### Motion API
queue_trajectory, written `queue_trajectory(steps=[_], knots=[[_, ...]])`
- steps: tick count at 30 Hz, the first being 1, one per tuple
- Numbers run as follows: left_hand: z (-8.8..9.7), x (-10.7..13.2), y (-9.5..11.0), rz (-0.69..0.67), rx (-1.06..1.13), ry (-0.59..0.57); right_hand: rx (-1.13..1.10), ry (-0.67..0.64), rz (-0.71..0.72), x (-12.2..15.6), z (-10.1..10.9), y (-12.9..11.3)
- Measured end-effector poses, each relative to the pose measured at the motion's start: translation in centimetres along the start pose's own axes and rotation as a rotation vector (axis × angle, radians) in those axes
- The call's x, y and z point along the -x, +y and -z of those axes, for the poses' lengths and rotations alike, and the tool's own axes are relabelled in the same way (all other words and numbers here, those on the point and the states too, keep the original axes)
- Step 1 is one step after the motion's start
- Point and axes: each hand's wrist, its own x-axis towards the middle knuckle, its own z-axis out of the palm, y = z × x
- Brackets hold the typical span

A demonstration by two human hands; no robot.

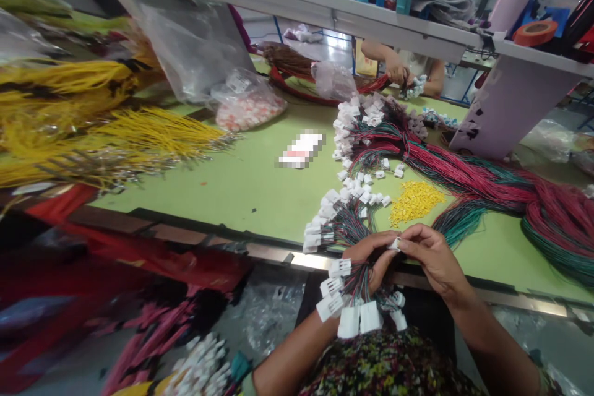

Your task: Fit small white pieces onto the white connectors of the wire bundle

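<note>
My left hand (371, 257) is closed around a bundle of red and green wires (359, 281) whose white plastic connectors (355, 315) hang below it, over my lap. My right hand (429, 253) pinches one small white connector (395, 243) between thumb and fingers, and its fingertips meet those of my left hand. Both hands hover at the front edge of the green table (260, 185). Just beyond them lie more wired white connectors (348, 198) and a small heap of yellow pieces (414, 200).
Long red and green wire harnesses (487, 185) sprawl across the right of the table. Yellow wire bundles (106, 136) and plastic bags (245, 105) lie at the left. A shelf (371, 18) spans overhead on a white post (501, 105). Another person's hands (401, 74) work at the far side.
</note>
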Motion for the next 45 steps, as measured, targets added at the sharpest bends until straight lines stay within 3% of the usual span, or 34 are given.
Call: queue_trajectory(steps=[5, 10, 13, 15, 17, 21, 23, 25, 29, 32, 34, 37, 40, 43, 45], knots=[[-0.2, 0.4, -0.3, 0.061, -0.006, 0.026, 0.130, -0.001, 0.095, 0.4, -0.2, -0.6], [0.4, -0.4, 0.7, 0.310, 0.094, -0.144, 0.428, -0.028, 0.205, 0.7, -0.1, -1.3], [0.8, -1.3, 0.9, 0.318, 0.236, -0.218, 0.604, -0.007, 0.299, 0.9, 0.7, -1.8], [1.1, -1.9, 1.0, 0.346, 0.360, -0.203, 0.716, -0.016, 0.370, 1.5, 1.7, -2.4], [1.5, -2.5, 1.1, 0.425, 0.446, -0.168, 0.868, -0.114, 0.398, 2.6, 2.9, -3.0], [1.5, -3.3, 1.9, 0.562, 0.475, -0.188, 1.172, -0.547, 0.318, 5.5, 4.9, -3.1], [1.0, -3.5, 2.2, 0.585, 0.443, -0.203, 1.226, -0.639, 0.332, 6.2, 5.0, -2.7], [0.3, -3.7, 2.3, 0.596, 0.407, -0.211, 1.211, -0.574, 0.382, 6.3, 4.4, -2.5], [-0.9, -3.8, 1.8, 0.602, 0.356, -0.236, 0.951, -0.261, 0.659, 5.3, 1.0, -3.2], [-0.9, -3.5, 1.1, 0.542, 0.274, -0.198, 0.778, -0.219, 0.818, 4.5, -1.6, -3.9], [-0.6, -3.1, 0.6, 0.475, 0.271, -0.187, 0.705, -0.185, 0.826, 3.8, -2.4, -3.9], [0.1, -2.1, 0.4, 0.356, 0.332, -0.208, 0.534, -0.085, 0.661, 2.6, -1.9, -3.0], [0.8, -1.3, 0.8, 0.280, 0.293, -0.209, 0.357, -0.065, 0.456, 1.5, -0.4, -1.9], [1.5, -1.2, 1.2, 0.339, 0.283, -0.210, 0.437, -0.082, 0.521, 1.1, 1.1, -1.5], [1.9, -1.3, 1.3, 0.392, 0.276, -0.289, 0.562, -0.137, 0.614, 1.3, 1.9, -1.7]])
